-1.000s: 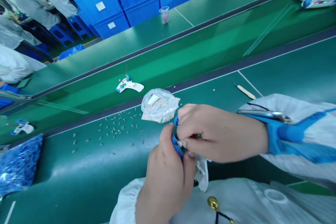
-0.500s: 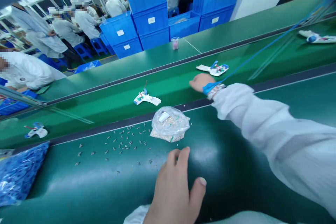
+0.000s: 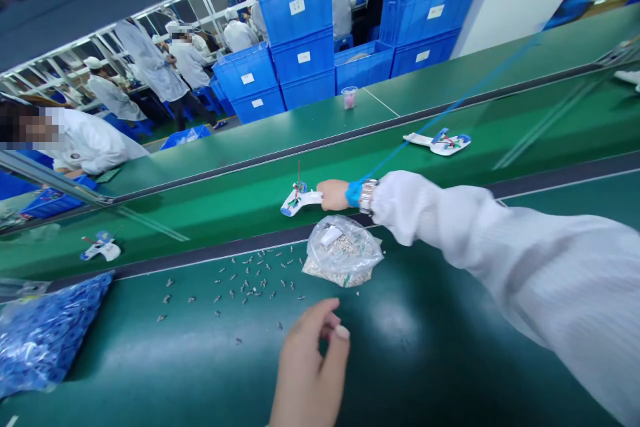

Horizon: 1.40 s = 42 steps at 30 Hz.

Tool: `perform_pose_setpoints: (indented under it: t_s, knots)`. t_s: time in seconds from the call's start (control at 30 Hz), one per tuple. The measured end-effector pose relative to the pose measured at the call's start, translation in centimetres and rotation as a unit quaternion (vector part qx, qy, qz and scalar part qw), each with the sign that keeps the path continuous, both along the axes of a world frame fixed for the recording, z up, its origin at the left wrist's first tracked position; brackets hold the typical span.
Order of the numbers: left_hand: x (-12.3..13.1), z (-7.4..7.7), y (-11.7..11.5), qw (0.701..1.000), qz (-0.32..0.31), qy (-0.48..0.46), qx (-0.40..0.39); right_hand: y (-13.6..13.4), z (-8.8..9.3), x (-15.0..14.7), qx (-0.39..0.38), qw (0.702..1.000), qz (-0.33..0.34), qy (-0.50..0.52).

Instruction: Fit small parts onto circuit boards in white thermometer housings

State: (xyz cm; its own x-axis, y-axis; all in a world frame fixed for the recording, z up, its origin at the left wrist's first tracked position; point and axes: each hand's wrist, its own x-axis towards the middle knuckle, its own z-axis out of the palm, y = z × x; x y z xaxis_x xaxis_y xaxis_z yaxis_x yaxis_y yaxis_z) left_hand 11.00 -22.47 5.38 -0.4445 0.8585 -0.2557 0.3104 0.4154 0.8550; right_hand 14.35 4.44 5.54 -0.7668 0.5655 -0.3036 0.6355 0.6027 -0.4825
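Note:
My right hand (image 3: 334, 195), with a blue wrist strap and a metal watch band, reaches over the green belt and is closed on the handle end of a white gun-shaped housing (image 3: 295, 202). A small circuit board and a thin red wire standing up show in this housing. My left hand (image 3: 311, 353) hovers above the near table, thumb and fingers curved and apart, nothing in it. Between the hands lies a clear plastic bag (image 3: 343, 252) of small pale parts. Small metal pieces (image 3: 250, 280) are scattered left of the bag.
Other white housings lie on the belt, at the right (image 3: 443, 141) and at the left (image 3: 103, 247). A bag of blue parts (image 3: 47, 330) is at the near left. Beyond the belt stand a plastic cup (image 3: 349, 97) and stacked blue crates (image 3: 305, 60). Co-workers in white sit behind.
My right hand has moved left along the belt and closed on the housing's handle. My left hand's thumb and fingers have come nearer together. The view has shifted, so things appear further right.

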Motion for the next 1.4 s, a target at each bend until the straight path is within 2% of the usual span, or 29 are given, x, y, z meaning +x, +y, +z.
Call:
perform_pose_setpoints:
  t_s: [0.07, 0.1, 0.17, 0.2, 0.27, 0.33, 0.37, 0.47, 0.57, 0.63, 0.77, 0.87, 1.0, 1.07, 1.1, 1.17, 1.2, 1.27, 1.3, 1.33, 1.4]
  knots:
    - [-0.6, -0.4, 0.5, 0.992, 0.088, -0.078, 0.035, -1.0, 1.6, 2.7, -0.045, 0.998, 0.037, 0.018]
    - [-0.7, -0.6, 0.8, 0.984, 0.112, -0.126, 0.057, -1.8, 2.3, 4.2, -0.072, 0.995, 0.060, 0.033]
    - [-0.5, -0.9, 1.3, 0.962, 0.117, -0.221, 0.113, -3.9, 3.2, 6.9, -0.141, 0.981, 0.113, 0.065]
    - [-0.2, -0.9, 1.5, 0.951, 0.105, -0.257, 0.137, -5.1, 3.3, 8.2, -0.203, 0.964, 0.142, 0.096]
    - [0.8, -0.7, 1.6, 0.938, 0.084, -0.293, 0.163, -7.4, 2.9, 10.3, -0.370, 0.892, 0.183, 0.184]
    - [2.0, -0.2, 1.4, 0.935, 0.092, -0.303, 0.158, -9.5, 2.0, 11.8, -0.499, 0.815, 0.173, 0.237]
    - [2.5, 0.1, 1.2, 0.933, 0.106, -0.310, 0.152, -10.4, 1.4, 12.3, -0.538, 0.792, 0.156, 0.244]
    - [3.3, 0.9, 0.8, 0.912, 0.118, -0.357, 0.165, -12.5, -0.2, 13.1, -0.599, 0.752, 0.091, 0.260]
    - [3.1, 1.1, 0.7, 0.882, 0.043, -0.413, 0.222, -13.7, -1.2, 13.1, -0.633, 0.715, 0.049, 0.294]
    - [2.9, 1.1, 0.8, 0.862, 0.015, -0.436, 0.256, -14.3, -1.7, 12.8, -0.641, 0.697, 0.034, 0.320]
    - [2.7, 1.0, 1.3, 0.842, 0.021, -0.463, 0.277, -15.0, -2.2, 12.7, -0.614, 0.713, 0.025, 0.337]
    - [2.7, 0.8, 1.6, 0.852, 0.026, -0.457, 0.254, -15.1, -2.5, 12.9, -0.591, 0.750, 0.052, 0.292]
    - [2.4, 0.5, 1.9, 0.871, 0.018, -0.421, 0.252, -14.5, -2.5, 12.9, -0.551, 0.785, 0.132, 0.249]
    - [2.2, 0.4, 2.0, 0.877, 0.010, -0.409, 0.254, -13.6, -2.2, 12.8, -0.498, 0.814, 0.155, 0.254]
    - [2.2, 0.4, 2.1, 0.879, 0.008, -0.402, 0.257, -13.1, -2.0, 12.7, -0.450, 0.842, 0.140, 0.263]
    - [2.1, 0.3, 2.1, 0.885, 0.015, -0.383, 0.264, -12.0, -1.2, 12.8, -0.330, 0.898, 0.027, 0.289]
    - [2.2, 0.2, 2.1, 0.889, 0.019, -0.371, 0.267, -11.6, -0.7, 12.9, -0.271, 0.910, -0.056, 0.307]
    - [2.3, 0.1, 2.2, 0.899, 0.029, -0.342, 0.273, -11.5, 0.8, 13.0, -0.185, 0.901, -0.183, 0.348]
    - [2.4, 0.1, 2.2, 0.903, 0.034, -0.329, 0.275, -11.8, 1.6, 12.9, -0.160, 0.892, -0.205, 0.370]
    - [2.6, 0.2, 2.3, 0.906, 0.037, -0.319, 0.274, -12.3, 2.4, 12.8, -0.146, 0.889, -0.193, 0.389]
    - [2.9, 0.4, 2.3, 0.917, 0.052, -0.291, 0.266, -13.6, 3.8, 12.2, -0.146, 0.897, -0.126, 0.397]
